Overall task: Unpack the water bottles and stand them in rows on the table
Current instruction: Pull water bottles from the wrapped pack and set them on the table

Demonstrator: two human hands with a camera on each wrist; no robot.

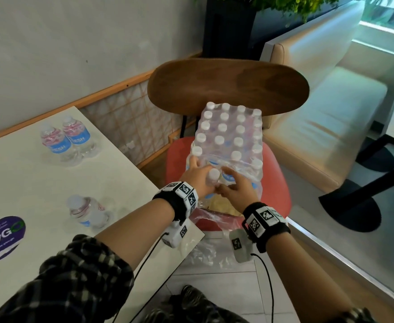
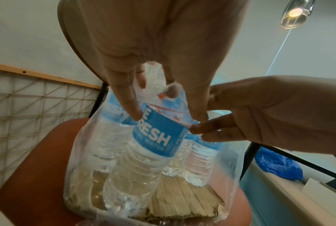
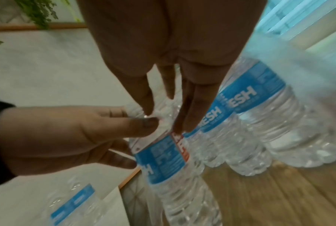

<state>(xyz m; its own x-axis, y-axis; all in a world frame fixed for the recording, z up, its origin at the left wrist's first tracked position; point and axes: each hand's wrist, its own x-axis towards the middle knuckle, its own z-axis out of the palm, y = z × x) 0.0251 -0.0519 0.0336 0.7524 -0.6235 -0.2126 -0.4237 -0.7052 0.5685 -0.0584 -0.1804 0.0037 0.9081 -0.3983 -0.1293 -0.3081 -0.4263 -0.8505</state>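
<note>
Left hand (image 1: 197, 177) fingers curl round clear blue-labelled water bottle (image 1: 213, 177) at torn near edge of shrink-wrapped bottle pack (image 1: 228, 136) on red chair seat (image 1: 277, 183). Right hand (image 1: 236, 191) fingers straight, touching it. White table (image 1: 28, 183) just left: three bottles, wide gaps.

A wooden-backed chair (image 1: 228, 85) with a red seat (image 1: 277, 183), a beige bench (image 1: 331, 117), a purple sticker (image 1: 2, 238).
</note>
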